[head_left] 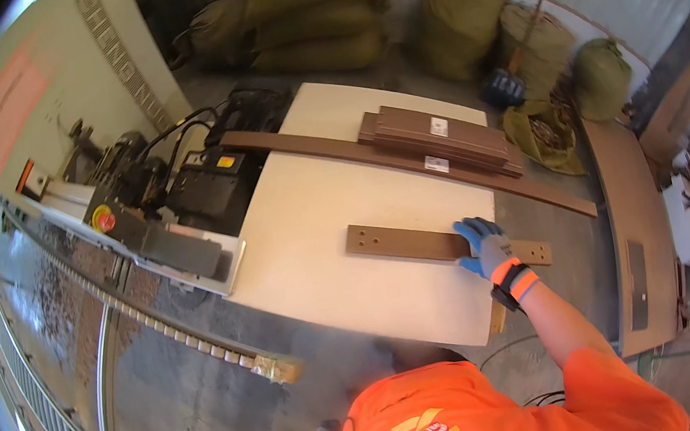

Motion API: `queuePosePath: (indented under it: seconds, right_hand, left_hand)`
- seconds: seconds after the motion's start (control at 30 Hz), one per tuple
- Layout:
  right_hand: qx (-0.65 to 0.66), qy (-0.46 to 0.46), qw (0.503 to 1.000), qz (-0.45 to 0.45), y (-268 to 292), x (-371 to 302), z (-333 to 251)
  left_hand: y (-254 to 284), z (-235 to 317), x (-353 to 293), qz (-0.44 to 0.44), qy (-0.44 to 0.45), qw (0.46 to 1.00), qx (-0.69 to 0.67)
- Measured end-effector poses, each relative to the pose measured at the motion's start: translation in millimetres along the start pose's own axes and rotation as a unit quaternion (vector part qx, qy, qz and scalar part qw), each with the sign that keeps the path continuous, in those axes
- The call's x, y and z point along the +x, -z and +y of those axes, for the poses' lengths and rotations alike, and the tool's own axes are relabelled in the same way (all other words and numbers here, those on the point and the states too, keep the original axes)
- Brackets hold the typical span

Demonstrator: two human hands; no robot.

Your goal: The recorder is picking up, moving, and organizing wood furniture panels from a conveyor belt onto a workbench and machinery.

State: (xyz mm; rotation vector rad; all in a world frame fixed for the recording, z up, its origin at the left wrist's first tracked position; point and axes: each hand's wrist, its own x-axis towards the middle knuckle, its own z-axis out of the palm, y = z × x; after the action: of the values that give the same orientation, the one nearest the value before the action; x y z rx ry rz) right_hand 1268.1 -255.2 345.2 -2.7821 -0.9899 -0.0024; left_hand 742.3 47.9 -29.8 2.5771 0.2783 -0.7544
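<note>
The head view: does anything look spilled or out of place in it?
Yes: loose brown debris lies scattered on the grey floor at the left, near the ribbed rail, which looks like a spill. The holed board under the right hand shows no obvious damage.

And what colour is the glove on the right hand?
The glove is grey on the back, with blue fingers; the head view shows it best.
</note>
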Motion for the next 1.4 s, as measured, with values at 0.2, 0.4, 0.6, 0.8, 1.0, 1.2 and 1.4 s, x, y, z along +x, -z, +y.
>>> queuePosePath:
  seconds: [0.2,0.4,0.6,0.8,1.0,1.2,1.4]
  right_hand:
    - [0.056,0.041,0.996,-0.056,-10.6,23.3,22.9]
    - [0.074,0.088,0.983,-0.144,0.4,57.6,4.9]
    - [0.007,0.096,0.995,0.012,7.9,98.8,47.4]
    - [-0.019,0.104,0.987,0.123,-7.1,151.5,78.4]
    - [-0.012,0.036,0.99,0.137,-9.7,142.2,67.6]
    - [0.003,0.057,0.982,0.179,-33.5,153.6,69.6]
    - [-0.013,0.063,0.975,0.213,-20.4,144.7,66.1]
  left_hand:
    - [78.8,41.6,1.8,-0.017,0.124,0.979,-0.161]
    - [16.1,15.6,-57.0,0.089,0.168,0.957,-0.218]
    - [5.1,26.9,-45.8,0.158,0.175,0.908,-0.345]
    - [13.1,46.7,-33.2,0.201,0.199,0.932,-0.228]
    - [12.9,64.8,-44.0,0.019,0.292,0.91,-0.292]
    - [5.3,73.0,-74.1,0.112,0.286,0.862,-0.404]
    - [65.3,117.7,-56.5,0.036,0.304,0.903,-0.302]
